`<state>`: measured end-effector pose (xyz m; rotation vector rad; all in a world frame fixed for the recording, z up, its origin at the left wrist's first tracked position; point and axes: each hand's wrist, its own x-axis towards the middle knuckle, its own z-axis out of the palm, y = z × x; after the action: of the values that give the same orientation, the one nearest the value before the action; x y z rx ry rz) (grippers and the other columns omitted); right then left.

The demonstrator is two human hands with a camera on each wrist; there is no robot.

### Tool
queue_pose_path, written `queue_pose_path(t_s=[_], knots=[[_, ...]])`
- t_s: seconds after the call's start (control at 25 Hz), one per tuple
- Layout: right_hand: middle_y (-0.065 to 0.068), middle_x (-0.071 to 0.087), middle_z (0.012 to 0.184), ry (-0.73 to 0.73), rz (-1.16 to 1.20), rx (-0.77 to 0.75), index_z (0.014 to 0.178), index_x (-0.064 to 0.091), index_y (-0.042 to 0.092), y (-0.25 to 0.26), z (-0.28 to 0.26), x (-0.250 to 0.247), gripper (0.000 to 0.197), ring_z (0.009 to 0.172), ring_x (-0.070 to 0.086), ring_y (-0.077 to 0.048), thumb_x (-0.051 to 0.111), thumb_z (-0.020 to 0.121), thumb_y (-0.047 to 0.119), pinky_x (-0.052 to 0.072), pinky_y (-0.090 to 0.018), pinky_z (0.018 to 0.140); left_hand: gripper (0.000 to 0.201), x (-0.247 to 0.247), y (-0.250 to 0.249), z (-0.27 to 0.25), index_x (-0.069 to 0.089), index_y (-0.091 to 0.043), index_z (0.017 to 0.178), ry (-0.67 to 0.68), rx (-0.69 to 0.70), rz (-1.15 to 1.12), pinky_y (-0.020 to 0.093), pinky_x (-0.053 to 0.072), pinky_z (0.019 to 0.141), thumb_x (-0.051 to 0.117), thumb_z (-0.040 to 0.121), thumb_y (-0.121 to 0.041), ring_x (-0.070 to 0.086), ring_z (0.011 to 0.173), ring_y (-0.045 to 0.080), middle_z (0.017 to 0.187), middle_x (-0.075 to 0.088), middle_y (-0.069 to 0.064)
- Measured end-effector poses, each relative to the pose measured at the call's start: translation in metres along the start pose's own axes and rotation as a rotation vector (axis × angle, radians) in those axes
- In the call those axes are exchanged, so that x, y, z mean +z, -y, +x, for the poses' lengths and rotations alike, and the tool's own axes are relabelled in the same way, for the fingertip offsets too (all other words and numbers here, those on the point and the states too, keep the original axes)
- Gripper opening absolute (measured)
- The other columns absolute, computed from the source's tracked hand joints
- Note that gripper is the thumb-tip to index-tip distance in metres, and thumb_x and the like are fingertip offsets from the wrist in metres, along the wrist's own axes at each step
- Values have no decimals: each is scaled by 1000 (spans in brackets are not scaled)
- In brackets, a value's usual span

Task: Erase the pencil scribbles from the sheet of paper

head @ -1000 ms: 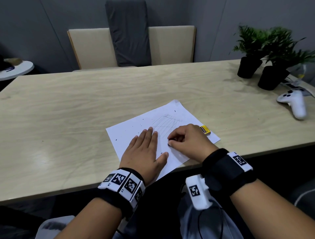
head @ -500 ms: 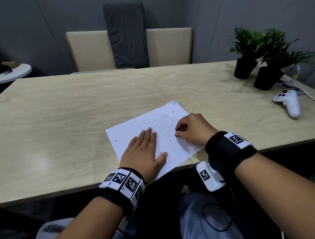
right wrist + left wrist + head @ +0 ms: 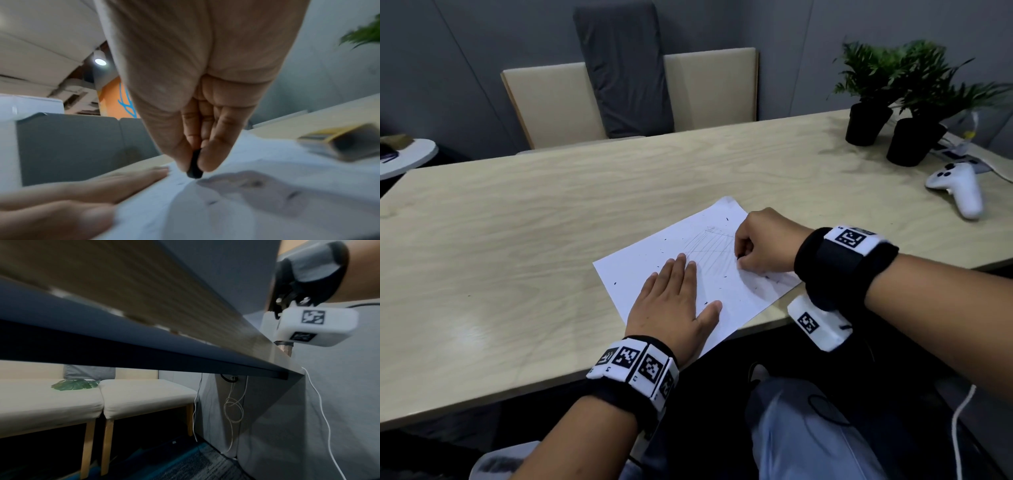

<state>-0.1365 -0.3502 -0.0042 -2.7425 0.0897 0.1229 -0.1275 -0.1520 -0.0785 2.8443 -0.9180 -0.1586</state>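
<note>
Pointing down at paper [image 3: 267,186]: eraser [image 3: 194,164]

A light wood-grain worktop [image 3: 517,240] carries the non-task items. Two potted plants in black pots stand near its far right corner: one [image 3: 864,123] further back, the other [image 3: 909,140] just beside it and nearer the right edge. A white handheld controller [image 3: 959,188] lies near the right edge, in front of the pots. A beige bench [image 3: 698,85] with a grey cushion [image 3: 625,65] upright against its backrest stands beyond the far edge. A round white side table [image 3: 405,157] stands past the far left corner.

A green leaf [image 3: 76,383] lies on the bench seat. White cables [image 3: 233,404] hang below the worktop.
</note>
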Motion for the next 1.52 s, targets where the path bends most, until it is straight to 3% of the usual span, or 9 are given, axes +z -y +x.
queue_pose_path(t_s=[0.12,0.36,0.6,0.8,0.96,1.16,1.36,1.52], knots=[[6,69,68,120,106,-57,78,70,16,12,-12,13,4,54,63,-4,68,76,14,56,-23,62,77,0,0,1,-5,-20,157,6,-3,2,32,-6,121,19,96,-61,-14,149,9,163,-16,-4],[10,64,68,-27,-23,31,79,72,13,-12,4,-5,6,71,63,-12,66,76,12,52,-23,65,77,0,0,0,-5,-21,157,-2,1,0,32,-6,121,18,96,-62,-14,149,9,163,-16,-4],[10,68,73,107,16,-91,81,72,17,7,6,5,6,69,64,-6,69,76,18,55,-24,67,80,0,0,0,-5,-21,157,9,-1,3,32,-7,121,18,94,-65,-15,149,9,163,-16,-5],[9,65,71,6,-32,-16,78,72,17,-3,19,-3,5,72,65,-12,69,75,16,57,-28,69,80,0,0,-2,-5,-21,157,6,3,5,32,-6,121,19,95,-64,-14,149,10,163,-16,-4],[9,68,69,180,36,-131,76,71,18,17,9,12,3,66,67,-11,70,75,16,57,-26,63,80,0,0,0,-5,-21,157,2,-1,15,32,-6,121,19,95,-64,-14,149,9,163,-16,-5],[7,67,74,32,-94,-30,79,73,16,-5,23,-6,6,77,66,-15,68,76,15,57,-31,71,79,0,-1,-2,-6,-21,157,-7,2,12,32,-6,121,18,95,-65,-14,149,10,163,-16,-5],[5,72,74,181,41,-127,81,73,16,11,12,5,5,68,69,-14,71,77,16,57,-26,64,80,0,0,0,-6,-22,157,0,1,8,32,-6,121,18,94,-65,-15,149,9,163,-17,-5],[6,71,76,70,-42,-56,82,75,16,-6,21,-5,6,71,64,-10,71,78,17,53,-23,67,80,0,0,-1,-5,-21,157,-13,0,5,32,-6,121,19,95,-65,-14,149,9,163,-16,-5]])
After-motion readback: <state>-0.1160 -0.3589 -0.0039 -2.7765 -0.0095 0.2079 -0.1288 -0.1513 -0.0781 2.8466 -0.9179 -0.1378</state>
